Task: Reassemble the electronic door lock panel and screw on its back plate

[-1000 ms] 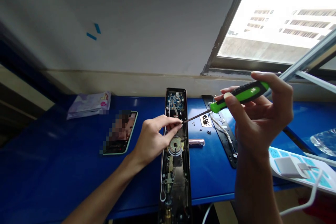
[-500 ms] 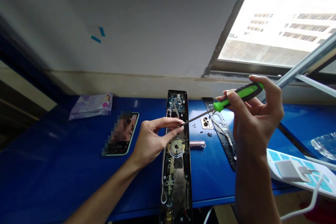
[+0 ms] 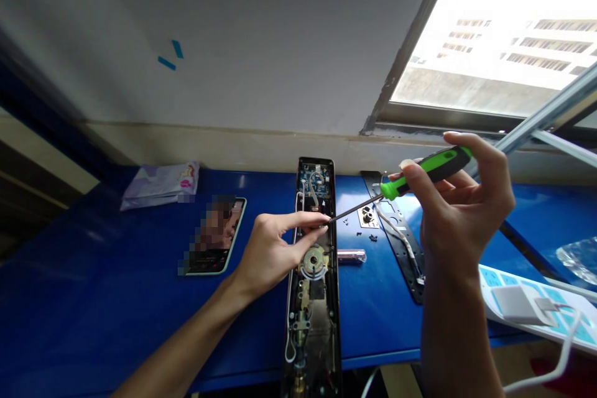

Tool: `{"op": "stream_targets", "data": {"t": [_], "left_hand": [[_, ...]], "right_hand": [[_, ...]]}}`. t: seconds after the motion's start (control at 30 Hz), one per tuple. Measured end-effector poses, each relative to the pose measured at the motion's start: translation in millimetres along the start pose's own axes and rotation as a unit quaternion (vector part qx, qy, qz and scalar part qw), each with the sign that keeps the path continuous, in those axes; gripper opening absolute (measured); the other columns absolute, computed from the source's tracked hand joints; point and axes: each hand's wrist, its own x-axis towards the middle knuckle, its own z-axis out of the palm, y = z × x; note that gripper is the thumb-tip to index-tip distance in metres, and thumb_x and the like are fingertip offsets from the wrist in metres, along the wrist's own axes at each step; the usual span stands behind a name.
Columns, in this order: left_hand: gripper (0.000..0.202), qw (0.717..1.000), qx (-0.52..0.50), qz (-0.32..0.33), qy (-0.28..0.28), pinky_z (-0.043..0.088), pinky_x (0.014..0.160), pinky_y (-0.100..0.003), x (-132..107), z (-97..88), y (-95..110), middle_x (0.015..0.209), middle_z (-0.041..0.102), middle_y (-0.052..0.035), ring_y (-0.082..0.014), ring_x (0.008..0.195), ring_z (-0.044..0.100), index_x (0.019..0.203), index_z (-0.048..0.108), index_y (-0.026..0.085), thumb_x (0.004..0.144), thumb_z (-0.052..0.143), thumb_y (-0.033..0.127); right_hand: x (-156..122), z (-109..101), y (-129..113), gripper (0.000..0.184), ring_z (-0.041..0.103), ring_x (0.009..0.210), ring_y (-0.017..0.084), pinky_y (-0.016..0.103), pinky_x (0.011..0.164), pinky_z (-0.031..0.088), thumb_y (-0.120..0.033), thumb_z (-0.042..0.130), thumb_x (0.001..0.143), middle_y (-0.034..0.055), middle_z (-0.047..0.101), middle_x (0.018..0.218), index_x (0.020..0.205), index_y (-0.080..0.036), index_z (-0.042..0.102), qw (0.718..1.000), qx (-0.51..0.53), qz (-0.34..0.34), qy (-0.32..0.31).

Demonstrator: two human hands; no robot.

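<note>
My right hand (image 3: 459, 205) grips a screwdriver (image 3: 426, 171) with a green and black handle. Its shaft slants down to the left, and the tip meets the fingertips of my left hand (image 3: 275, 249). There my left thumb and fingers are pinched together; whatever small thing sits between them is too hidden to name. Both lie over a long, dark, open housing (image 3: 326, 323) that looks like an electronic door lock. Inside it are a blue circuit board (image 3: 317, 181), a round metal hub (image 3: 314, 259) and thin cables. My left hand covers part of its middle.
Several small screws (image 3: 373, 238), a square metal piece (image 3: 368, 217), a pink cylinder (image 3: 352, 255) and a black plate (image 3: 403, 249) with a white cable lie right of the housing. A power strip (image 3: 559, 317) is at far right. A phone (image 3: 221, 236) and purple packet (image 3: 161, 185) are left.
The view has shifted slightly. My right hand and the screwdriver appear a little further right; the tip stays at my left fingertips, and both grips look the same.
</note>
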Motion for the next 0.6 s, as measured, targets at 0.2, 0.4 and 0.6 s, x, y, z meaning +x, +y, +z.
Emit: {"op": "stream_targets", "data": {"t": [0.2, 0.4, 0.6], "left_hand": [[0.021, 1.0, 0.024, -0.005, -0.02, 0.067, 0.081, -0.025, 7, -2.0, 2, 0.102, 0.085, -0.0013, -0.0196, 0.086, 0.083, 0.107, 0.084, 0.022, 0.088, 0.079, 0.016], [0.025, 0.999, 0.034, -0.004, -0.028, 0.068, 0.077, -0.025, 22, -3.5, 5, 0.096, 0.086, 0.0003, -0.0193, 0.082, 0.083, 0.109, 0.083, 0.023, 0.085, 0.08, 0.016], [0.038, 0.994, 0.034, -0.016, -0.098, 0.067, 0.079, -0.026, 41, -5.4, 12, 0.094, 0.085, 0.0028, -0.0186, 0.082, 0.082, 0.122, 0.079, 0.026, 0.086, 0.075, 0.013]], "right_hand": [[3, 0, 2, 0.046, 0.083, 0.085, 0.027, 0.04, 0.065, 0.073, -0.021, 0.09, 0.078, -0.0012, 0.078, 0.092, 0.118, -0.031, 0.071, 1.0, -0.021, -0.016, -0.007], [13, 2, 6, 0.043, 0.083, 0.079, 0.026, 0.039, 0.064, 0.074, -0.023, 0.089, 0.08, -0.0025, 0.078, 0.09, 0.118, -0.03, 0.07, 1.0, -0.023, -0.007, -0.01], [25, 5, -3, 0.053, 0.082, 0.082, 0.022, 0.035, 0.065, 0.073, -0.012, 0.089, 0.075, -0.0028, 0.079, 0.091, 0.121, -0.032, 0.071, 0.995, -0.012, -0.061, -0.073]]}}
